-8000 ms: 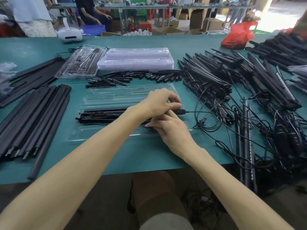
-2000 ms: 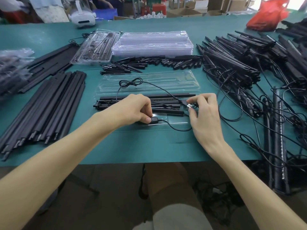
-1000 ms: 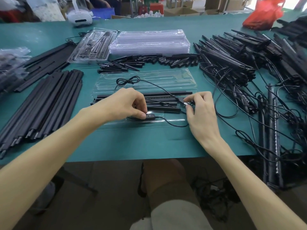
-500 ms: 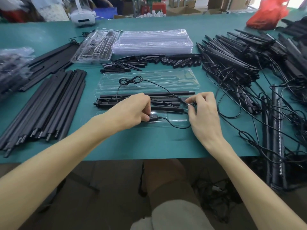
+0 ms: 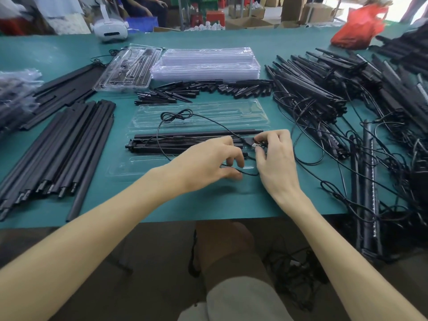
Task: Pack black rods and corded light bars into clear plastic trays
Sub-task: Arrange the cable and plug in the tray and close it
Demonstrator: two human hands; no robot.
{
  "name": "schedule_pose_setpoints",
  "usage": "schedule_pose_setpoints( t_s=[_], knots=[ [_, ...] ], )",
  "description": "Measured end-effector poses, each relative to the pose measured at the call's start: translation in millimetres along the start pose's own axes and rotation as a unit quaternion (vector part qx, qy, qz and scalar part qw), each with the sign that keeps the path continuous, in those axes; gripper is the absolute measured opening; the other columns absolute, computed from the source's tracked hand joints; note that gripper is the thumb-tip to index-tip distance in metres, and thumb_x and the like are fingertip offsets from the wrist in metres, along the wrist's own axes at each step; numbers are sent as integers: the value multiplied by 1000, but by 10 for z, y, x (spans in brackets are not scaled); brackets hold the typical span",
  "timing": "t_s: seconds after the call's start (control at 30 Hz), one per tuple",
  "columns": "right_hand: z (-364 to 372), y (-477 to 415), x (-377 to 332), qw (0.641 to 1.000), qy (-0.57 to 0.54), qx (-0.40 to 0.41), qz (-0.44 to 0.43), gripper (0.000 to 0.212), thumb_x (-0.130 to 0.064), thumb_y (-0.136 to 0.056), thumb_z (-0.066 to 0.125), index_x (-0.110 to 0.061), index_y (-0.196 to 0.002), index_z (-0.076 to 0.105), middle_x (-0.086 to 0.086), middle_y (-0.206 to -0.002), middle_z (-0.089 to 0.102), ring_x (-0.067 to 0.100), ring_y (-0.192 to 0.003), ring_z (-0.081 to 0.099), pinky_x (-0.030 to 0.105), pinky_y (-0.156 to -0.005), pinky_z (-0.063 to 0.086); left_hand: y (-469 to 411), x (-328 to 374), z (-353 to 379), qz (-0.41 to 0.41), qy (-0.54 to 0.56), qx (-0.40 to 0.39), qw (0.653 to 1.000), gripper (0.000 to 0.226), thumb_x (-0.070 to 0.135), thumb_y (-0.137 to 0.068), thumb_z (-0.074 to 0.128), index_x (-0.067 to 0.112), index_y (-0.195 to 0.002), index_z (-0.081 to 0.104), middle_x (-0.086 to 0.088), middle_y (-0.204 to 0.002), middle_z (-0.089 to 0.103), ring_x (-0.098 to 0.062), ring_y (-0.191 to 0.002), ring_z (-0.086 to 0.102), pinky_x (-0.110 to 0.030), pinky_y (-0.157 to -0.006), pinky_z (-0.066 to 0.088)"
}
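Observation:
An open clear plastic tray (image 5: 201, 117) lies in front of me on the teal table. In its near half sit a black rod (image 5: 196, 133) and a black light bar (image 5: 162, 144). The bar's thin black cord (image 5: 172, 117) loops up over the tray's far half and runs back to my hands. My left hand (image 5: 208, 164) pinches the cord between thumb and curled fingers at the tray's near right corner. My right hand (image 5: 274, 156) pinches the cord's plug (image 5: 254, 143) at the tray's right end.
Long black rods (image 5: 58, 154) lie stacked at the left. Empty clear trays (image 5: 206, 63) and a packed tray (image 5: 129, 68) sit at the back, with short black spikes (image 5: 203, 90) in front of them. Tangled corded light bars (image 5: 335, 107) fill the right side. A red bag (image 5: 356, 26) lies far right.
My left hand has slid right along the tray's near edge toward my right hand, with the cord in its fingers. My right hand stays at the plug.

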State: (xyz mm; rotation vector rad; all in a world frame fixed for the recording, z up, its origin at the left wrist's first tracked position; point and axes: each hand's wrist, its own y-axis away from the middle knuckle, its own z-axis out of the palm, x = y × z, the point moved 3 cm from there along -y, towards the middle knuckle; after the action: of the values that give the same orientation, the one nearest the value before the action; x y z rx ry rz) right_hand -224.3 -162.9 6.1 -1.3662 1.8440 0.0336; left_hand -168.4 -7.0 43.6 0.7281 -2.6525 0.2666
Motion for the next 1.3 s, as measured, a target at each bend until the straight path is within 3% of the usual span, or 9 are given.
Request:
schedule_pose_setpoints(
  t_s=[0.1, 0.17, 0.27, 0.37, 0.5, 0.6, 0.73, 1.03, 1.3],
  knots=[
    [-34, -6, 9, 998, -58, 24, 23, 17, -5, -98, 56, -6, -114, 60, 5, -117, 45, 14, -102, 54, 6, -88, 36, -46, -21, -16, 5, 22, 45, 999, 12, 27, -91, 73, 15, -93, 74, 6, -87, 51, -12, -79, 51, -34, -80, 45],
    [-75, -12, 32, 991, -109, 51, 52, 19, -4, -96, 57, -8, -114, 61, 3, -116, 47, 8, -95, 55, 1, -84, 36, -95, -65, -24, -6, 26, 73, 997, 12, 26, -91, 73, 13, -91, 74, 5, -87, 55, -15, -80, 54, -33, -79, 46],
    [-132, -13, 75, 979, -163, 82, 89, 19, -4, -97, 55, -14, -111, 62, 3, -114, 53, 0, -96, 56, 3, -82, 40, -189, -122, 19, -34, 40, 85, 995, 12, 26, -91, 73, 14, -92, 73, 7, -83, 59, -13, -76, 54, -32, -75, 48],
    [-169, -9, 105, 970, -193, 103, 110, 18, -5, -98, 54, -16, -108, 63, 4, -112, 59, 7, -97, 59, 8, -82, 43, -285, -167, 122, -71, 63, 76, 993, 12, 28, -89, 75, 19, -87, 68, 15, -76, 59, -4, -70, 55, -30, -70, 46],
    [-192, -8, 91, 964, -211, 126, 99, 15, -3, -98, 55, -12, -106, 65, 5, -108, 62, 8, -91, 60, 12, -81, 45, -363, -240, 205, -114, 86, 79, 987, 22, 30, -83, 81, 25, -83, 59, 12, -80, 66, -13, -77, 63, -35, -74, 53],
    [-195, -9, 79, 963, -216, 133, 90, 14, -5, -98, 54, -11, -104, 65, 5, -105, 62, 8, -88, 59, 12, -79, 44, -359, -261, 218, -110, 102, 90, 985, 31, 31, -79, 84, 29, -77, 54, 12, -74, 62, -9, -70, 58, -32, -66, 48],
    [-192, 4, 58, 965, -214, 134, 72, 12, -7, -99, 55, -10, -104, 65, 5, -105, 61, 8, -89, 59, 11, -78, 42, -347, -230, 258, -103, 123, 109, 981, 35, 24, -74, 87, 28, -66, 53, 4, -76, 62, -13, -68, 53, -35, -68, 49],
    [-154, 1, -16, 977, -194, 90, 10, 20, -28, -106, 49, -15, -98, 63, 4, -100, 59, -3, -89, 53, 8, -80, 37, -330, -224, 230, -86, 130, 95, 983, 23, 23, -78, 85, 22, -70, 63, 4, -77, 62, -4, -64, 51, -24, -65, 43],
    [-70, 27, -106, 986, -149, 31, -71, 22, -25, -102, 57, -6, -109, 66, 4, -105, 56, -2, -92, 53, 8, -87, 39, -287, -265, 229, -84, 124, 100, 984, 14, 23, -81, 80, 28, -74, 69, 9, -77, 64, 4, -62, 54, -10, -58, 37]
  ],
)
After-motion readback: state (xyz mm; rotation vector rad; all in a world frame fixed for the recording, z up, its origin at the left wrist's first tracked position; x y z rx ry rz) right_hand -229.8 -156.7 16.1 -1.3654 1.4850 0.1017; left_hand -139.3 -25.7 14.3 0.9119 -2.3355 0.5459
